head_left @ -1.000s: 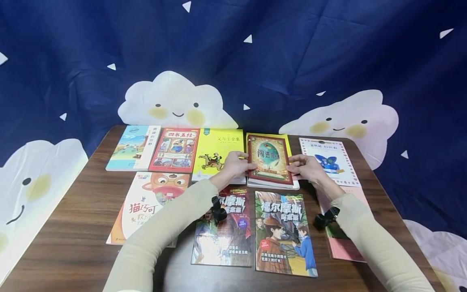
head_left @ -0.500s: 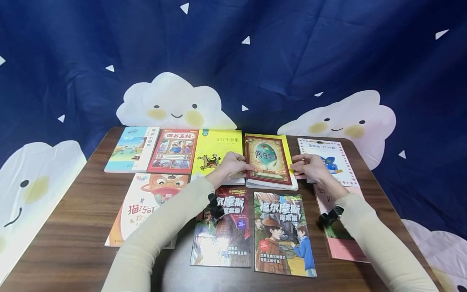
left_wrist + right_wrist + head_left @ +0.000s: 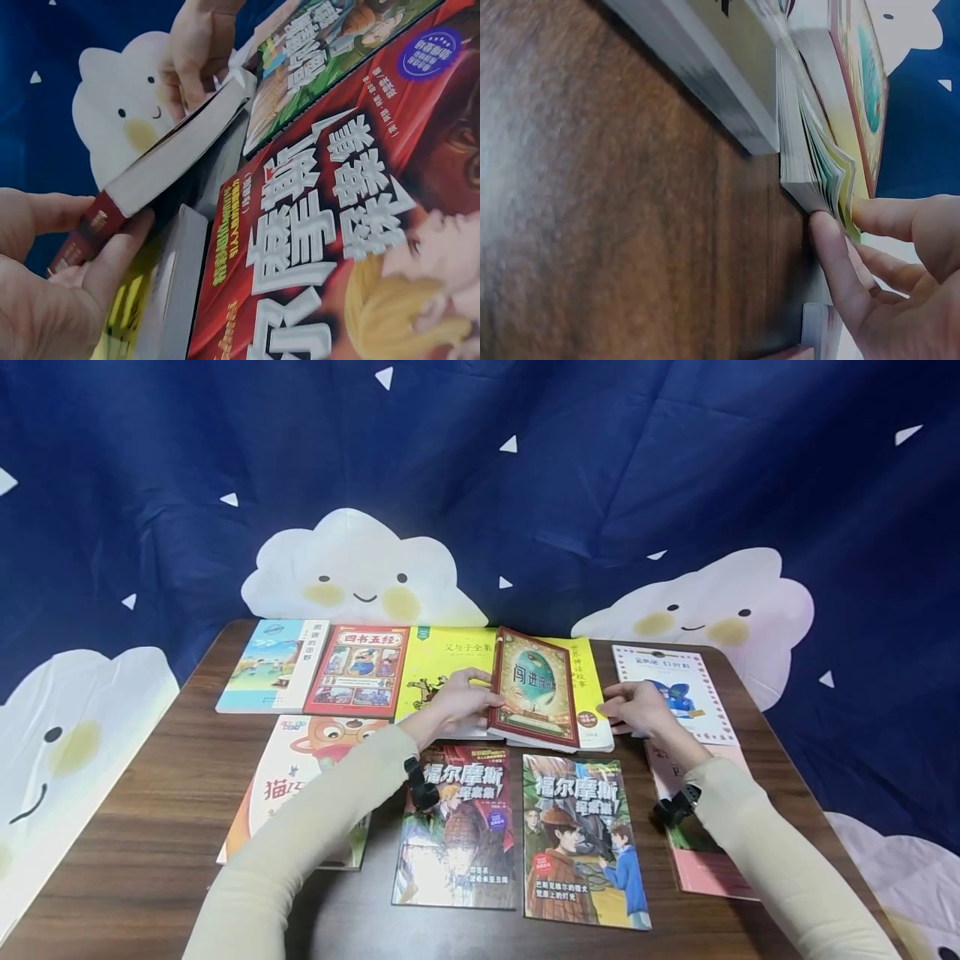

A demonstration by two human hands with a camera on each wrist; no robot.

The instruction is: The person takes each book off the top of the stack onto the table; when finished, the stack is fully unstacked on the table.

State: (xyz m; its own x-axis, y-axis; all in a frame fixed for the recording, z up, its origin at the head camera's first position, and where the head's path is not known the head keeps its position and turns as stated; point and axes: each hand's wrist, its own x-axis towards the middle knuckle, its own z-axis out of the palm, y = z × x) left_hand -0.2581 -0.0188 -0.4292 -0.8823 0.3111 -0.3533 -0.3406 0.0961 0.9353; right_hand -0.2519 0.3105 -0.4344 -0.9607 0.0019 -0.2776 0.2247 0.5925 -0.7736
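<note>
My left hand (image 3: 459,700) grips the spine of a red-bordered paperback book (image 3: 532,687) with a green oval on its cover. In the left wrist view, thumb and fingers (image 3: 116,259) pinch that dark red spine, and the book is tilted up on this side. Beneath it lies a yellow book (image 3: 587,672), its right strip showing and the rest covered. My right hand (image 3: 639,706) is at this yellow book's right edge. Seen from the right wrist, its fingers (image 3: 836,255) pinch the corner, where the pages (image 3: 799,150) fan apart slightly.
Another yellow book (image 3: 468,660) lies under the left hand's side, beside a red book (image 3: 360,668) and a blue one (image 3: 262,664). Two detective books (image 3: 457,852) lie in front. A white book (image 3: 675,685) overlaps a pink one (image 3: 716,860) at right. A cat book (image 3: 270,802) lies front left.
My left hand has shifted the red-bordered book leftward and tilted it, baring the yellow book's right strip. My right hand has left the red-bordered book's edge for the yellow book's edge.
</note>
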